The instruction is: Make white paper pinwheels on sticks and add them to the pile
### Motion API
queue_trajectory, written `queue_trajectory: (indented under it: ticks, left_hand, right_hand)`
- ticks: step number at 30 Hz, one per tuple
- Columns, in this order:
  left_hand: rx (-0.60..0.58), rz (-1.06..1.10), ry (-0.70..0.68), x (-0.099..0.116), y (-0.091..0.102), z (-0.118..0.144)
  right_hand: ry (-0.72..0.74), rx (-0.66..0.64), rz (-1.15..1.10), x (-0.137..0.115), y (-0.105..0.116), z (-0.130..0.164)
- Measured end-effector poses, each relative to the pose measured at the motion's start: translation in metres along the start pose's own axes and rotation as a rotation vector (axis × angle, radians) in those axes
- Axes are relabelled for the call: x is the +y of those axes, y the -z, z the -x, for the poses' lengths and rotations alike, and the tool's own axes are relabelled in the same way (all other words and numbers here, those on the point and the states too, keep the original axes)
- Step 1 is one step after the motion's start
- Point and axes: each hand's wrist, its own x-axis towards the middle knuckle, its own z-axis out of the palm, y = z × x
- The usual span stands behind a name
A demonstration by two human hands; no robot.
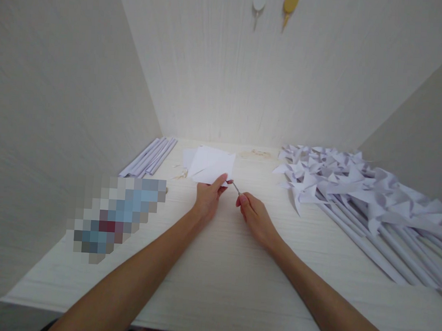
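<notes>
My left hand pinches the near right corner of a white paper sheet, thumb on top and fingers underneath. Slits or folds run in from the sheet's corners. Between the thumb and forefinger of my right hand is a thin metal tool. Its far end meets the paper's corner beside my left fingertips. The tool's handle is hidden in my fist, so its exact kind cannot be made out. Another paper piece lies partly under the sheet.
Many paper pinwheels on rolled paper sticks are heaped at the right. Rolled paper tubes lie at the back left. Nearer, a blurred-out object rests by the left wall. Two hooks hang on the back wall.
</notes>
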Motion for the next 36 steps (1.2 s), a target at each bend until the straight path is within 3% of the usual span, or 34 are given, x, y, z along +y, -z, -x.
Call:
queue_trajectory:
  ticks: [36]
  left_hand:
    - [0.057, 0.009, -0.006, -0.0043, 0.0000, 0.0024]
  right_hand:
    - [0.008, 0.045, 0.100, -0.0019, -0.0029, -0.0011]
